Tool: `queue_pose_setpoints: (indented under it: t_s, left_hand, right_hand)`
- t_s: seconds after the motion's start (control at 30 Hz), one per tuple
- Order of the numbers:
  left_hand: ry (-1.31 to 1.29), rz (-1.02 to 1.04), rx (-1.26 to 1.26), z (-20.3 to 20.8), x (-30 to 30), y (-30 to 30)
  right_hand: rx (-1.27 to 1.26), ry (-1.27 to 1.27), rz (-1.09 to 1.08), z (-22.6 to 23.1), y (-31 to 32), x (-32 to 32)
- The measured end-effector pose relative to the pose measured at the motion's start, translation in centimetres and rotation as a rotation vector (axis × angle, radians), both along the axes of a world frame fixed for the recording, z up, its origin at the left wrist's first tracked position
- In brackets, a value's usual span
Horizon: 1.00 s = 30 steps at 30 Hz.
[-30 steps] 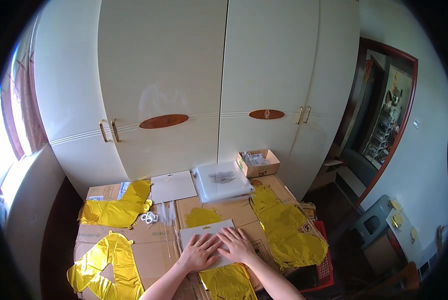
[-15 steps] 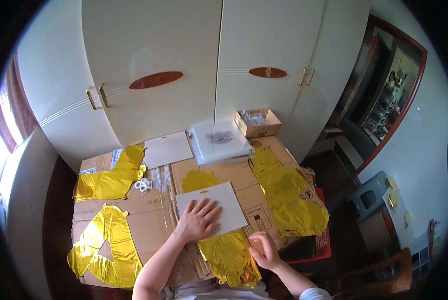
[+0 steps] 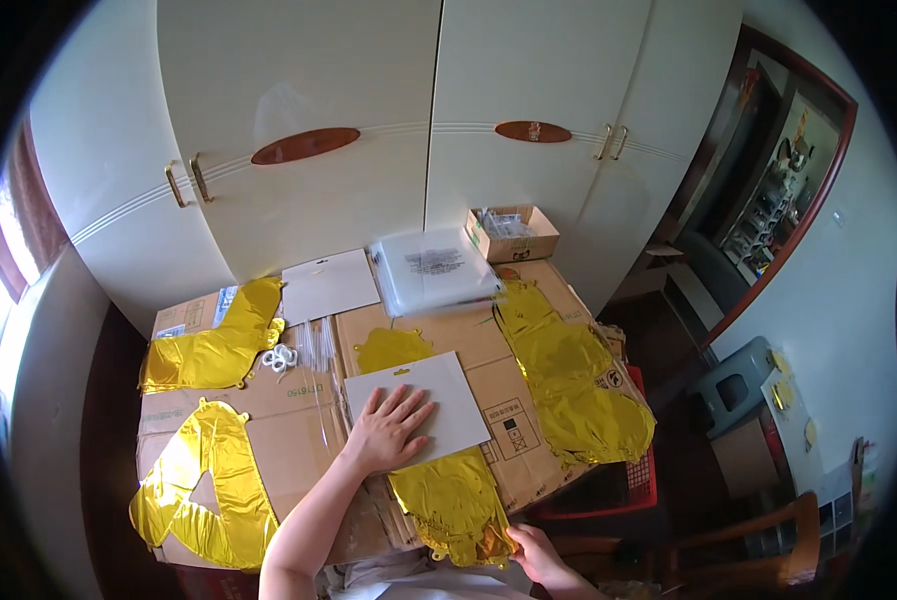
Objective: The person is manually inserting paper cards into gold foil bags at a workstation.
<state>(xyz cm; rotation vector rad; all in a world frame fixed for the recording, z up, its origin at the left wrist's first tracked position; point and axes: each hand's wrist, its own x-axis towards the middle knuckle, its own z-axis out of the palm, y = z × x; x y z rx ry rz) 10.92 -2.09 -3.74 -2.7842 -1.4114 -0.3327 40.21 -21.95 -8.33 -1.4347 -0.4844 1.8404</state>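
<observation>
My left hand (image 3: pixel 391 432) lies flat, fingers spread, on a white card (image 3: pixel 457 402) with a small hanging slot. Beneath that card is a flat gold foil balloon (image 3: pixel 449 497); its far end shows past the card and its near end reaches the front edge of the cardboard. Down at the balloon's near right corner, my right hand (image 3: pixel 539 555) is closed on the foil edge, the fingertips partly hidden. The card covers the middle of this balloon.
Other gold foil balloons lie on the flattened cardboard (image 3: pixel 299 430): an A-shaped one (image 3: pixel 239 500), an L-shaped one (image 3: pixel 214 350) and a stack (image 3: pixel 579 375). Behind are clear straws (image 3: pixel 316 345), white ribbon coils (image 3: pixel 280 357), another white card (image 3: pixel 331 290), plastic bags (image 3: pixel 434 270) and an open box (image 3: pixel 514 240).
My right hand has moved down toward me and taken hold of the balloon's near right corner. My left hand stays flat on the card. The whole view has shifted slightly.
</observation>
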Motion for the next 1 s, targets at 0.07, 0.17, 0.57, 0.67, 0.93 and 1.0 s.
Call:
queue_pose_setpoints:
  t_s: [0.07, 0.17, 0.57, 0.67, 0.93, 1.0]
  left_hand:
    - [-0.001, 0.002, -0.002, 0.1, 0.0, 0.0]
    - [0.002, 0.003, -0.001, 0.1, 0.1, 0.0]
    - [-0.002, 0.008, 0.000, 0.0, 0.0, -0.1]
    - [-0.001, 0.007, -0.003, 0.0, 0.0, -0.1]
    - [0.005, 0.010, -0.011, 0.1, 0.0, -0.1]
    - [0.006, 0.010, -0.011, 0.1, 0.0, -0.1]
  right_hand:
    - [0.065, -0.046, 0.074, -0.8, 0.2, 0.2]
    - [0.190, -0.060, 0.101, -0.9, 0.7, -0.2]
    - [0.269, -0.136, 0.149, -0.9, 0.8, -0.5]
    - [0.263, -0.151, 0.142, -0.4, 0.8, -0.7]
    - [0.261, -0.147, 0.186, 0.4, 0.6, -0.9]
    - [0.262, -0.154, 0.205, 0.1, 0.5, -0.7]
